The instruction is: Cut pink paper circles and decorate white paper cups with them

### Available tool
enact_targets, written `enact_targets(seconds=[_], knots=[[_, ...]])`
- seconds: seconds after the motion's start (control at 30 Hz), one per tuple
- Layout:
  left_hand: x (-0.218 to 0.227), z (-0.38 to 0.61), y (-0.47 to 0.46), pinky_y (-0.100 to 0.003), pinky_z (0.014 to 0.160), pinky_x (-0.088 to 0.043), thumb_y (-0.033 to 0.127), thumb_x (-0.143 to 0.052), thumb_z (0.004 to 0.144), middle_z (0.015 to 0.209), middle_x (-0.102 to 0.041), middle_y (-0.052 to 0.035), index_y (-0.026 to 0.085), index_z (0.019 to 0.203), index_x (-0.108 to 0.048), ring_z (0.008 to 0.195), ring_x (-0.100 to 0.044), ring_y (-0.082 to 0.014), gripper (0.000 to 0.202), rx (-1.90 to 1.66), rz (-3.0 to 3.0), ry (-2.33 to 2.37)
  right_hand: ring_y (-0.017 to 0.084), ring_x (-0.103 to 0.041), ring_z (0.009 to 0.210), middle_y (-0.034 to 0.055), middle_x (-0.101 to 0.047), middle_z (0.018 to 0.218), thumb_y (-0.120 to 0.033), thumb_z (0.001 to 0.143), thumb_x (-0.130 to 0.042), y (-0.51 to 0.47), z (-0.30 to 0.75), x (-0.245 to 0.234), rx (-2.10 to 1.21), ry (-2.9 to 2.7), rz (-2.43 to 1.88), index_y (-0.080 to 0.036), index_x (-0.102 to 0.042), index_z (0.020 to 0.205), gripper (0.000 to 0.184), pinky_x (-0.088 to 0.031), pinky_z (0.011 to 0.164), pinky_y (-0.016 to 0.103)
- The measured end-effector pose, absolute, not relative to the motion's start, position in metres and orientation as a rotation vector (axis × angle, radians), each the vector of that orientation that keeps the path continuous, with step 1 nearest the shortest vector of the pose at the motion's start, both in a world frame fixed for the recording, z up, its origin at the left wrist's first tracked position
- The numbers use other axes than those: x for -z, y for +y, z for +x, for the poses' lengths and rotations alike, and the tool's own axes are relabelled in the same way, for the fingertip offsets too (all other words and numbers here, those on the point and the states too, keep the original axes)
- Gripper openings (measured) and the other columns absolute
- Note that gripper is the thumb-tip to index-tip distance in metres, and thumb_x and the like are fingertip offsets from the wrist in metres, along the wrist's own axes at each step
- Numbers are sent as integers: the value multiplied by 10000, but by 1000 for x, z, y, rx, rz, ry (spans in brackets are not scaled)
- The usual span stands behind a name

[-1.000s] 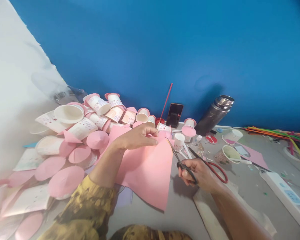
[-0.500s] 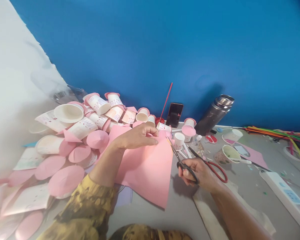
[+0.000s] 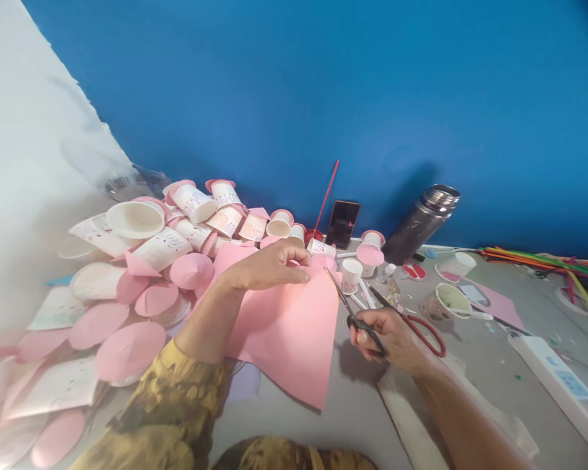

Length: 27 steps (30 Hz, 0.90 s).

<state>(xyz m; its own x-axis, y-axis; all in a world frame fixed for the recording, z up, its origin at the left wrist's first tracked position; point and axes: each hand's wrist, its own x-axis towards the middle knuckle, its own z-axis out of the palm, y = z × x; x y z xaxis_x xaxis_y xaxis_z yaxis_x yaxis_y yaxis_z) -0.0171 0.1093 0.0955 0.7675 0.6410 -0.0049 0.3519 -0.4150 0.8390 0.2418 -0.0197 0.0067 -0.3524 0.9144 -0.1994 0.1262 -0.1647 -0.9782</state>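
Note:
A large sheet of pink paper hangs over the table, and my left hand pinches it near its top edge, fingers closed. From the right, my right hand grips black-handled scissors by the finger loops. Their blades point up and left, with the tips at the paper's upper right edge. Whether the blades are cutting into the sheet I cannot tell. Behind the right hand lie red-handled scissors on the table. Small paper cups, one a white cup, stand just past the blades.
Paper cups with pink paper discs pile up at left. Against the blue wall stand a phone and a dark steel flask. A cup with a white stick, a power strip and coloured pipe-like strands are at right.
Almost nothing differs. Both hands, the pink paper and the scissors keep nearly the same places; the view has shifted very slightly.

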Motion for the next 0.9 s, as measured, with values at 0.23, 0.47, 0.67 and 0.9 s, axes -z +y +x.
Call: enact_targets(seconds=[0.23,0.47,0.67,0.9], knots=[[-96,-18,110,-296,703,-379,307,-629,766,773,-578,15,181,710,-610,738,-502,-145,139,-391,2042,722,68,-363,444,-22,-531,514,-712,778,-736,-20,246,-3,-1562,-1493,-1249,-170,-590,644,576,-259,429,220],[-97,-17,108,-280,655,-347,294,-609,768,722,-522,31,177,686,-588,683,-440,-123,144,-388,2060,693,74,-367,453,-21,-522,504,-642,783,-735,-20,252,-4,-1546,-1518,-1306,-176,-572,615,521,-253,430,219],[-97,-14,106,-271,634,-324,296,-621,784,702,-474,39,181,668,-548,660,-407,-112,178,-370,2065,685,84,-397,477,-10,-543,527,-477,824,-712,-20,262,-8,-1523,-1547,-1395,-176,-568,594,406,-250,446,226],[-94,-11,105,-275,647,-312,306,-647,785,707,-456,42,185,681,-551,675,-408,-118,186,-325,2060,716,81,-391,459,-24,-551,499,-412,828,-712,-20,274,-18,-1484,-1659,-1478,-189,-559,582,366,-266,450,229]])
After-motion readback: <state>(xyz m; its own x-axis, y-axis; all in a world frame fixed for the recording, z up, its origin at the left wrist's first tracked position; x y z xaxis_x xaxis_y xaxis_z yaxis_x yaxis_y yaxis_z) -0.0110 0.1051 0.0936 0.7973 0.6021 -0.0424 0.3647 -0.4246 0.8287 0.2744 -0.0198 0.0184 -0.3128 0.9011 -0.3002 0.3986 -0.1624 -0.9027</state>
